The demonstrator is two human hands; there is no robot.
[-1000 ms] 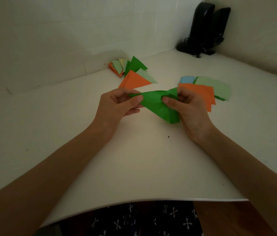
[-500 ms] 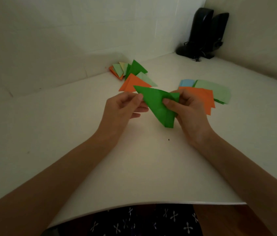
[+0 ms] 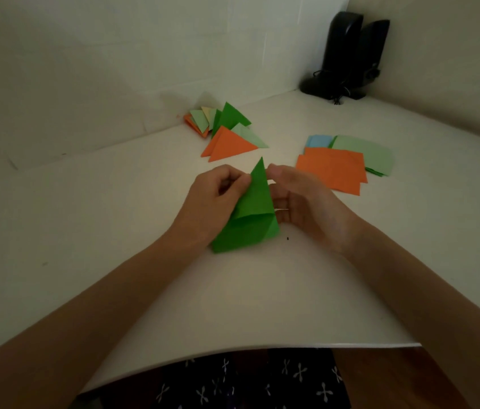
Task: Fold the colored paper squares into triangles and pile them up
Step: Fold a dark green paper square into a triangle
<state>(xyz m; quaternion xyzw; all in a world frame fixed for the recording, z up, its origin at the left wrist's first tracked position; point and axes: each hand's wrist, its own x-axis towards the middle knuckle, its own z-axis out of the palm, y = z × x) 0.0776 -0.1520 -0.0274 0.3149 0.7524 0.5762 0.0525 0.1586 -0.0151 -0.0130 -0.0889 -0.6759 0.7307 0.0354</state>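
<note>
A dark green paper [image 3: 250, 214], partly folded, stands point-up on the white table between my hands. My left hand [image 3: 212, 199] pinches its left edge near the top. Fingers of my right hand [image 3: 303, 202] curl against its right edge, with the thumb beside the tip. Behind them lies a loose pile of folded triangles: an orange triangle [image 3: 230, 146] in front, a dark green triangle [image 3: 233, 116] and several pale ones by the wall. To the right sits a stack of flat squares, with an orange square [image 3: 333, 169] on top, a light green square [image 3: 362, 152] and a blue square [image 3: 318, 141].
Two black speakers [image 3: 345, 54] with a cable stand in the back right corner. White walls close the table at the back and right. The table's front edge [image 3: 262, 348] curves just above my lap.
The green paper has swung from lying sideways between my hands to standing point-up, with its lower edge on the table. Both hands moved down and slightly toward me.
</note>
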